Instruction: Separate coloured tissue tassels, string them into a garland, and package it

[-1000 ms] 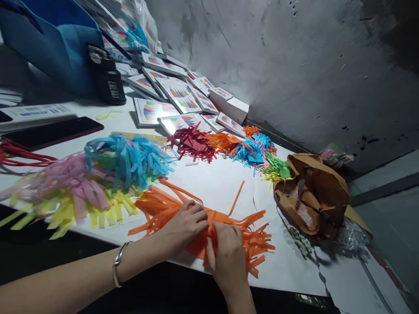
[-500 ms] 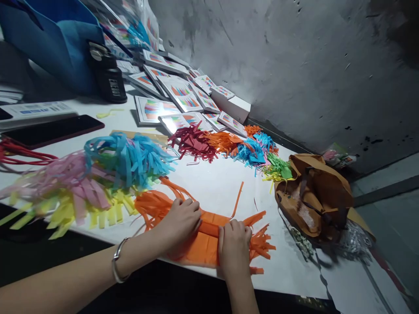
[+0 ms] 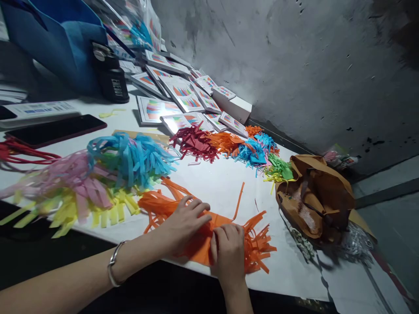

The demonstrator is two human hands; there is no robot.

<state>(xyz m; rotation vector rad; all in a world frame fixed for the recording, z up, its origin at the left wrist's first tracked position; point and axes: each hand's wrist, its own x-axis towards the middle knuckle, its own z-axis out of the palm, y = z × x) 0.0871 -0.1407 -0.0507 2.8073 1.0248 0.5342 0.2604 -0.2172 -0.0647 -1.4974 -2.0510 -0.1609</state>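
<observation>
An orange fringed paper sheet (image 3: pixel 255 237) lies near the front edge of the white table (image 3: pixel 216 183), its cut strips fanning out left and right. My left hand (image 3: pixel 185 222), a metal bangle on its wrist, lies on the sheet's middle with fingers stretched flat. My right hand (image 3: pixel 229 255) sits just to its right, fingers curled and pinching the orange paper's folded middle.
Pink, yellow and blue fringed paper (image 3: pixel 98 179) is heaped at the left. Smaller tassels in maroon, orange, blue and green (image 3: pixel 229 146) lie farther back. A brown bag (image 3: pixel 314 196) sits at the right. Boxes (image 3: pixel 183 96), a black bottle (image 3: pixel 113 80) and a dark phone (image 3: pixel 55 128) stand behind.
My hands have kept working the orange sheet's middle; the left hand's fingers went from curled to flat, and the right hand shifted slightly left on the fold.
</observation>
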